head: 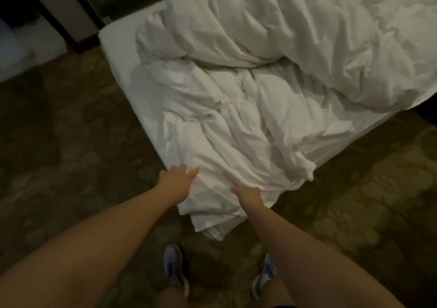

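I read the left hand (176, 180) at 7 o'clock of the duvet (236, 130), fingers straight and released, tips touching its edge. The right hand (250, 196), at 6 o'clock, grasps a fold. The duvet lies crumpled on the mattress (118, 52), its near corner overhanging the carpet (66, 137).
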`<control>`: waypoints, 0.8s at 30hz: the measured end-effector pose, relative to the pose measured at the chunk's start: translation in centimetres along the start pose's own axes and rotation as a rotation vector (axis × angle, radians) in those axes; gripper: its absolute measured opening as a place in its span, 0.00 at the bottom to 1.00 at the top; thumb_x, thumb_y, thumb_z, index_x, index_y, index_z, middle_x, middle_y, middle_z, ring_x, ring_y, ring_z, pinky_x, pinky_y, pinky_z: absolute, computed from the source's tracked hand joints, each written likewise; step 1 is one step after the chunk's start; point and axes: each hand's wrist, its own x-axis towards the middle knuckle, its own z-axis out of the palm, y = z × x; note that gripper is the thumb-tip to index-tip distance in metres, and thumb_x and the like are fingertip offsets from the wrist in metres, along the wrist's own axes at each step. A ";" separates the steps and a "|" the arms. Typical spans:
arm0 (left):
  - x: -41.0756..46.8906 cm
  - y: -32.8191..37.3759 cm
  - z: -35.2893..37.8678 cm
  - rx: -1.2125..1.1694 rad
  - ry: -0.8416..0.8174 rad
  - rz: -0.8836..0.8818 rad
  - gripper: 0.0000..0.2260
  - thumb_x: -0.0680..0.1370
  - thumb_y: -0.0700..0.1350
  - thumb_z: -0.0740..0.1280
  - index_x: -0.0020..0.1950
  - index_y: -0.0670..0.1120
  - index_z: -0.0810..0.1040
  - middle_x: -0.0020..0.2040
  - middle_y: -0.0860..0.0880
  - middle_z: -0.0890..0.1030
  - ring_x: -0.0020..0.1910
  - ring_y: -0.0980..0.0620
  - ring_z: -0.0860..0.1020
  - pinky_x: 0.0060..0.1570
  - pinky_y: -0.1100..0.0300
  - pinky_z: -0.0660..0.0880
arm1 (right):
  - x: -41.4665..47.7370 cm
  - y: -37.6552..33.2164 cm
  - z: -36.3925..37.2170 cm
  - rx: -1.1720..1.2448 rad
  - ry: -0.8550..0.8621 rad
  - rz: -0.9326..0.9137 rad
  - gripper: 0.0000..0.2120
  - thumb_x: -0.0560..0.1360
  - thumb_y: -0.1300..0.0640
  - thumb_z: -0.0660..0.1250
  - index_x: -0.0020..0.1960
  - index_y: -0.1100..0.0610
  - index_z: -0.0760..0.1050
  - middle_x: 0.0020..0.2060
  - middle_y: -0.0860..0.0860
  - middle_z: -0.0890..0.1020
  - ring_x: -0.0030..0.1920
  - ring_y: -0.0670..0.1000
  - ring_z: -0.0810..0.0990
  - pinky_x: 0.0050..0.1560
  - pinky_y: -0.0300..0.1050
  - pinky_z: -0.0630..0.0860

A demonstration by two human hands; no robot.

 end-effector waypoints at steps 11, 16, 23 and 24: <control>10.0 -6.2 5.1 -1.079 -0.011 -0.062 0.42 0.73 0.54 0.70 0.77 0.53 0.45 0.74 0.41 0.62 0.69 0.38 0.66 0.67 0.47 0.66 | 0.6 -1.8 14.1 0.321 0.317 -0.122 0.28 0.77 0.57 0.65 0.73 0.59 0.58 0.67 0.60 0.70 0.66 0.61 0.70 0.66 0.51 0.68; 8.6 -4.1 -2.1 -0.808 0.173 0.218 0.16 0.80 0.48 0.60 0.68 0.49 0.70 0.63 0.44 0.76 0.61 0.41 0.74 0.56 0.54 0.70 | -3.8 -5.2 12.2 0.224 0.581 -0.422 0.18 0.80 0.54 0.57 0.70 0.52 0.67 0.61 0.53 0.77 0.60 0.57 0.75 0.58 0.46 0.71; 3.3 -0.7 -1.6 0.288 -0.518 0.425 0.15 0.80 0.39 0.60 0.65 0.34 0.72 0.64 0.38 0.74 0.63 0.41 0.74 0.63 0.49 0.70 | -5.1 4.4 11.8 -0.144 0.311 0.023 0.25 0.80 0.61 0.54 0.76 0.56 0.53 0.65 0.60 0.73 0.62 0.59 0.74 0.61 0.49 0.71; 4.2 -0.7 -3.3 0.244 -0.394 0.437 0.15 0.80 0.40 0.58 0.65 0.35 0.72 0.65 0.38 0.73 0.64 0.40 0.73 0.64 0.48 0.69 | -4.9 3.2 10.9 -0.136 0.374 0.026 0.26 0.80 0.61 0.55 0.76 0.57 0.54 0.64 0.60 0.73 0.62 0.59 0.74 0.62 0.50 0.72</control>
